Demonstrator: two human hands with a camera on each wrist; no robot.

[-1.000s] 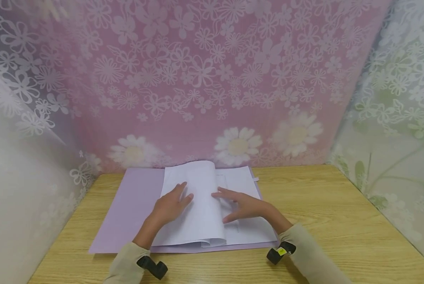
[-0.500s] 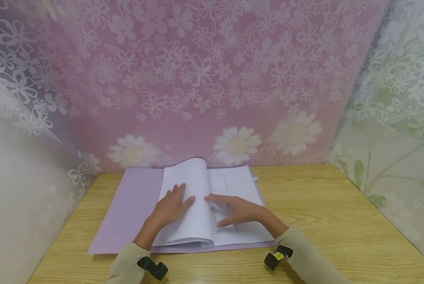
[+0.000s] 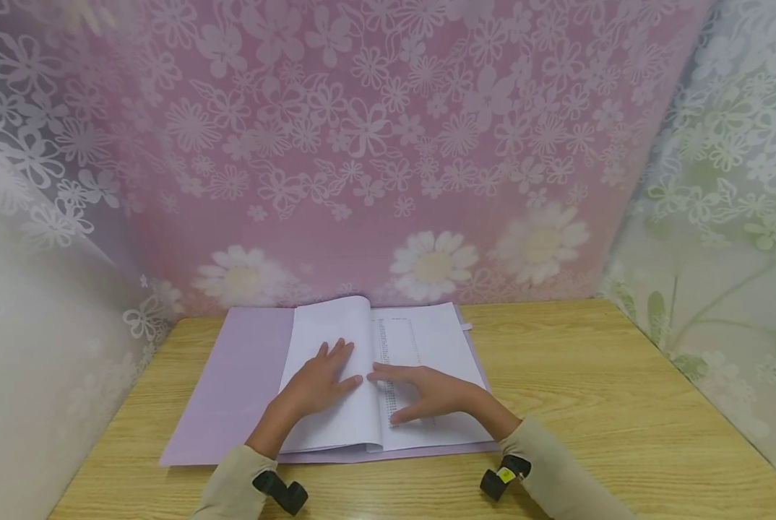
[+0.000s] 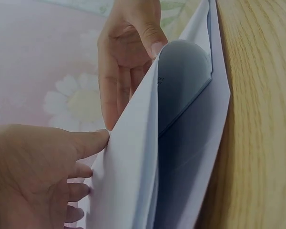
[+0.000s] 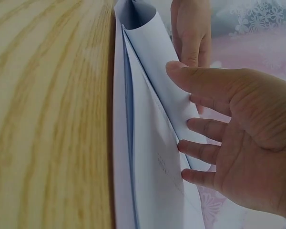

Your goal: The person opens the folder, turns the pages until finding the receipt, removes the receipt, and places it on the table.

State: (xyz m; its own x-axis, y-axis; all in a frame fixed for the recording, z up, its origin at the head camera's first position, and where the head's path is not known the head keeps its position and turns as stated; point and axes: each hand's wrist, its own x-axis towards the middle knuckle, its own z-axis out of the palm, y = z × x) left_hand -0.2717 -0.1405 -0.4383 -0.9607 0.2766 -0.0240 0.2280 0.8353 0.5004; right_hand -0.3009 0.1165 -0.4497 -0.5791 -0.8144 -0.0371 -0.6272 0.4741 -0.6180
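An opened purple folder (image 3: 232,383) lies on the wooden table, with white paper sheets inside. Several sheets (image 3: 332,318) are turned over to the left and bulge in a rounded fold along the middle. The right-hand page (image 3: 453,397) lies face up, bearing a printed column and a faint ruled box. My left hand (image 3: 316,383) rests on the turned sheets with fingers spread. My right hand (image 3: 433,393) reaches across the right-hand page, its fingers extended to the folded edge. In the right wrist view, the fingertips (image 5: 193,125) of my right hand touch the paper roll.
Wood-grain table (image 3: 557,383) surface extends to the right and in front of the folder. A floral pink wall covering (image 3: 362,180) stands directly behind the folder. A small white tab (image 3: 467,326) sticks out at the folder's right edge.
The rounded fold of sheets has moved left and flattened, showing more of the printed page. My right hand has moved left with it; my left hand has shifted slightly right.
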